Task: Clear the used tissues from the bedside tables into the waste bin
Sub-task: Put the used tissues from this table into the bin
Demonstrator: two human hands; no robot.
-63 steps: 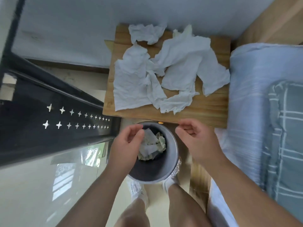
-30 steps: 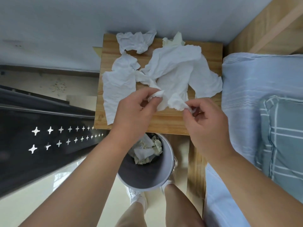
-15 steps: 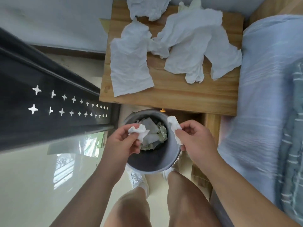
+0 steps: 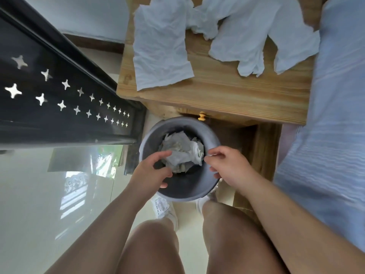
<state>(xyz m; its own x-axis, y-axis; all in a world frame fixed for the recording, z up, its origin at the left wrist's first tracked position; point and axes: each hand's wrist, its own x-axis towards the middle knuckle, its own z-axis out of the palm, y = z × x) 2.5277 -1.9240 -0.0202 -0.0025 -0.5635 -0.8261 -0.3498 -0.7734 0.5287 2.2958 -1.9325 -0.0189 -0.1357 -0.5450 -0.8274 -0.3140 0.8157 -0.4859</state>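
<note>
A round grey waste bin (image 4: 189, 191) stands on the floor in front of the wooden bedside table (image 4: 227, 91). Crumpled white tissues (image 4: 182, 151) fill its bottom. My left hand (image 4: 153, 172) hovers over the bin's left rim, fingers loosely spread and holding nothing. My right hand (image 4: 230, 165) is over the right rim, fingers loosely curled, nothing visible in it. On the tabletop lie a flat crumpled tissue (image 4: 160, 46) at the left and several larger overlapping tissues (image 4: 254, 34) at the right.
A bed with a pale blue sheet (image 4: 333, 115) borders the table on the right. A black metal frame with star cut-outs (image 4: 59, 95) runs along the left. My knees and white shoes (image 4: 164, 209) are below the bin on the glossy floor.
Both hands pinched small tissue pieces from the table, carried them over the bin and let them go; the pieces now lie in the bin and both hands are without tissue.
</note>
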